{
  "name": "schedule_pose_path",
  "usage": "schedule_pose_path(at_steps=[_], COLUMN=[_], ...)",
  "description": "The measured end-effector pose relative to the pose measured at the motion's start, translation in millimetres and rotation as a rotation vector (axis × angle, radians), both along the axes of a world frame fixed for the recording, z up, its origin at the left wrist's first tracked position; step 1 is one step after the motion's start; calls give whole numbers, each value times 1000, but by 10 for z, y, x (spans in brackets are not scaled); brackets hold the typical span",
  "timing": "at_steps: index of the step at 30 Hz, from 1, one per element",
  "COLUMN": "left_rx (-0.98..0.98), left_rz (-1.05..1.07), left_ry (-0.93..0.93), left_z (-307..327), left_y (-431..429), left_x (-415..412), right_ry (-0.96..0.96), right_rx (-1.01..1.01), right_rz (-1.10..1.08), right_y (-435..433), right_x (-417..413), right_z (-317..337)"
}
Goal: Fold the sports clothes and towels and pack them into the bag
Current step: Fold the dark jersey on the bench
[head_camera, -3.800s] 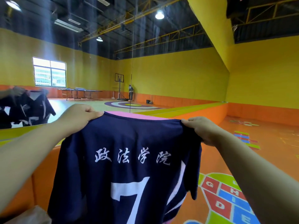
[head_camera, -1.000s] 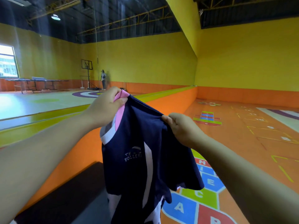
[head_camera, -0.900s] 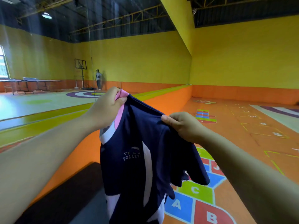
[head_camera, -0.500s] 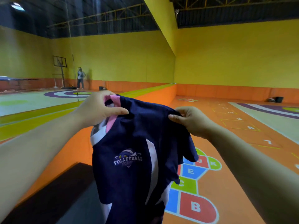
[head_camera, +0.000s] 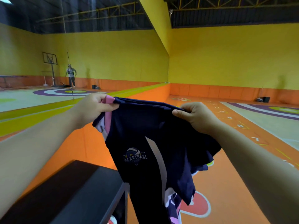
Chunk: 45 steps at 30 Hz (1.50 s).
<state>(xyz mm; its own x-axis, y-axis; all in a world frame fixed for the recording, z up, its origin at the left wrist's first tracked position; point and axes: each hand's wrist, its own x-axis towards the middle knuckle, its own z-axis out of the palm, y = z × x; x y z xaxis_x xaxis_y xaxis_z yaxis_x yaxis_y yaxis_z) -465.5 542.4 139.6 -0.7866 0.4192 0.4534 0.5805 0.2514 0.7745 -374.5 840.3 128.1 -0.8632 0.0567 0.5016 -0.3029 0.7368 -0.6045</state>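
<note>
Folding is under way: left hand and right hand each pinch the top edge of the navy volleyball jersey, doubled and hanging in mid-air. Next, probably, another fold, then a surface or bag; no bag shows.

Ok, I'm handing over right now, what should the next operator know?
Left hand grips the navy volleyball jersey at its pink collar.
Right hand pinches its top edge at the other end.
Jersey hangs in the air beside a black table, seemingly doubled lengthwise; fold unfinished.
Bag and towels not in view.
Left: finish folding, pack it, then the rest.
</note>
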Motion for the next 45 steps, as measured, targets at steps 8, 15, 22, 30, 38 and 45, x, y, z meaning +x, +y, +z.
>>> schedule_pose_path(at_steps=[8,15,22,30,38,45], left_rx=[161,201,41,39,152,-203], left_rz=[-83,-47,84,38,-133,-196], left_ry=[-51,-64,36,59,5,-205], left_z=[-111,-19,-13,-78,-128,-180], left_y=[163,150,100,156,213,180], left_x=[163,169,111,214,331,146], right_ry=[-10,-167,-93,94,-23,-312], right_rx=[-108,-125,96,-111,12,173], right_rz=[-58,129,-54,-225,-40,-43], right_y=[-47,-41,-70,-112,-3,258], right_x=[116,342,305,417,814,514], right_z=[-253,-285,-291,-429,-204,-69])
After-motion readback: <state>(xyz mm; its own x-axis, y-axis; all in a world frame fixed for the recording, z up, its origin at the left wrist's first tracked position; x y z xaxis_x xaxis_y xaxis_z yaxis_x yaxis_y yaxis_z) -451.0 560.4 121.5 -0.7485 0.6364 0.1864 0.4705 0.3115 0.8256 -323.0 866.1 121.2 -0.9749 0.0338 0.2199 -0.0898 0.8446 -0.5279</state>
